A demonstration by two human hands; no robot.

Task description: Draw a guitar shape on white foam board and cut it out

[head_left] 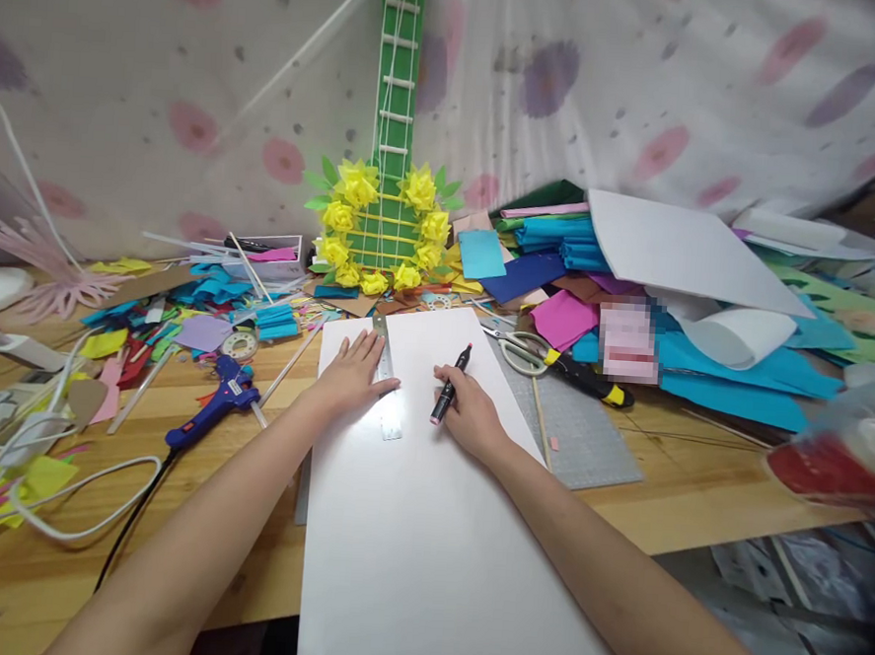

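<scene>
A large white board (409, 553) lies lengthwise in front of me and hangs past the table's near edge. Across its upper part rests a metal ruler (391, 425). My left hand (353, 370) lies on the board with fingers spread, pressing along the ruler and covering part of it. In my right hand (471, 409) is a black marker (452, 384), tilted, with pinkish ends. That hand rests on the board to the right of the ruler, the fingers closed round the marker's middle. Whether a tip touches the board I cannot make out.
Behind the board stands a green paper guitar shape (395, 117) with yellow paper flowers (357, 182). A blue glue gun (214, 403) and its cord lie left. Scissors (521, 352), a black-and-yellow cutter (589, 379) and a grey cutting mat (600, 446) lie right, near stacked coloured paper (730, 385).
</scene>
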